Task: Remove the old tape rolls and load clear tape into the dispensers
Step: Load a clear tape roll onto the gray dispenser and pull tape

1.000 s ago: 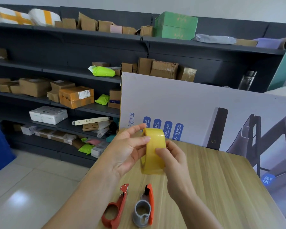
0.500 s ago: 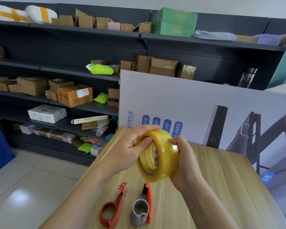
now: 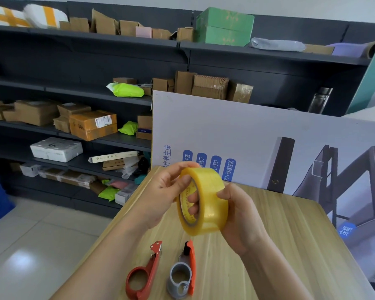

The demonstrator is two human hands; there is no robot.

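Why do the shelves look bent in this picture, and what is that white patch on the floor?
Head view: the wide-angle lens bows the shelves and tilts them toward the edges; head view: the patch on the floor is glare off glossy tiles; head view: the tape roll is fairly sharp, while the white parcels top left look smeared.

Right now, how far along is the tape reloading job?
Done: the red dispenser and the grey-and-orange dispenser lie on the wooden table with bare hubs, so the old rolls look removed. In hand: the left hand and right hand hold one clear tape roll above them. Left: loading; neither dispenser carries tape, and only one new roll is in view.
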